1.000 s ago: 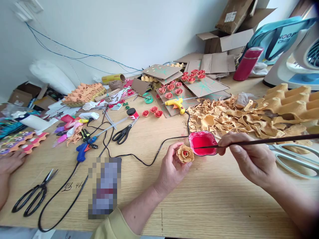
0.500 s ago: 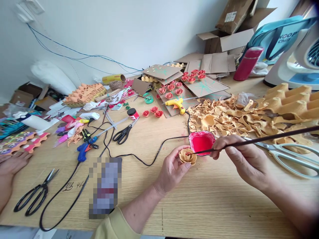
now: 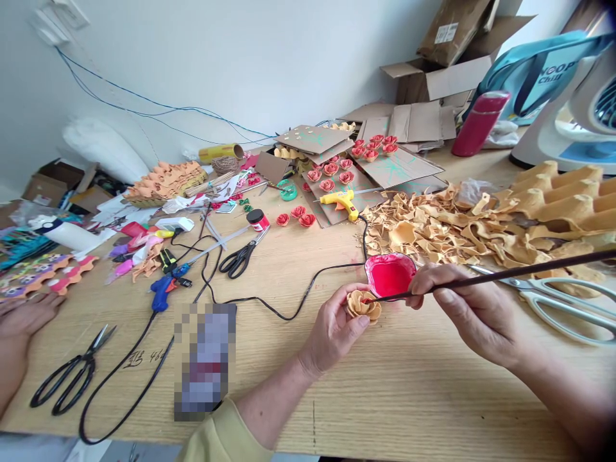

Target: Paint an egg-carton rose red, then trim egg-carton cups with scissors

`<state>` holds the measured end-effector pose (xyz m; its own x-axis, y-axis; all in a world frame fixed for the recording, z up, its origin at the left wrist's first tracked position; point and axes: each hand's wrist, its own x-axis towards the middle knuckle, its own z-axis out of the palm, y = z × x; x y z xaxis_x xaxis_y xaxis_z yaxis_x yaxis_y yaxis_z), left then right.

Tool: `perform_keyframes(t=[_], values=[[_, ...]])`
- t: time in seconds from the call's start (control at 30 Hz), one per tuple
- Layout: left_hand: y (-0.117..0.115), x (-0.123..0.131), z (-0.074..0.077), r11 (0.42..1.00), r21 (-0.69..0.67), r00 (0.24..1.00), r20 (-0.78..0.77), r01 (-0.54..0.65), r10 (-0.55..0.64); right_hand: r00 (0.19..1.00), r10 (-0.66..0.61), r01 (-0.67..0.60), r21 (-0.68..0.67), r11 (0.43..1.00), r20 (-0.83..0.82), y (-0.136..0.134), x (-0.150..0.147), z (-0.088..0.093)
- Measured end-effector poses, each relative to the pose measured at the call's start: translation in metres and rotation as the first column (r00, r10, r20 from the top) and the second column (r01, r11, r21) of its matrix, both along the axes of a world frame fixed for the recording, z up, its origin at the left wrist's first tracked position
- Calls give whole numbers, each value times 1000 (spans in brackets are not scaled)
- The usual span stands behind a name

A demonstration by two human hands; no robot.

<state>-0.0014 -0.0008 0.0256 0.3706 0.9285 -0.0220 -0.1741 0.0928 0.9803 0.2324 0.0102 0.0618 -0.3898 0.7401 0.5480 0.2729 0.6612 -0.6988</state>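
Observation:
My left hand [image 3: 335, 330] pinches a tan flower [image 3: 357, 307] with layered petals, its open side turned up. My right hand [image 3: 469, 308] grips a thin dark paintbrush [image 3: 505, 274], whose tip reaches into the flower's centre, where a little red shows. Just behind the flower stands a small dish [image 3: 391, 273] of red paint, close to the fingers of my right hand. Finished-looking red flowers [image 3: 331, 169] sit on cardboard farther back, and several more red ones [image 3: 298, 215] lie on the table.
A yellow glue gun [image 3: 339, 202] rests on cardboard, its cord crossing the table. Tan scraps [image 3: 433, 224] and large scissors [image 3: 553, 289] lie to the right. Leftward are a blue glue gun [image 3: 162, 289], black scissors [image 3: 72, 375] and another person's hand [image 3: 31, 314].
The brush tip has shifted slightly within the flower's centre, and the flower has turned a little in my left hand. More red shows at its centre.

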Motion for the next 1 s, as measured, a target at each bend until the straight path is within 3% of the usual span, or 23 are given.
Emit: perform_keyframes(t=[0.37,0.63,0.87,1.0], values=[[2,0,4,999,-18,998,-47,38,-39,996,79,-84,100,991,51,1,-2,5],[2,1,2,997,-62,999,30,44,-43,999,15,-10,91,996,-47,0,1,2],[2,1,3,999,-22,1000,-4,29,-29,1000,-8,4,115,993,28,0,-2,6],[2,1,-2,999,42,1000,-13,-15,15,999,-51,53,110,992,-16,0,-1,1]])
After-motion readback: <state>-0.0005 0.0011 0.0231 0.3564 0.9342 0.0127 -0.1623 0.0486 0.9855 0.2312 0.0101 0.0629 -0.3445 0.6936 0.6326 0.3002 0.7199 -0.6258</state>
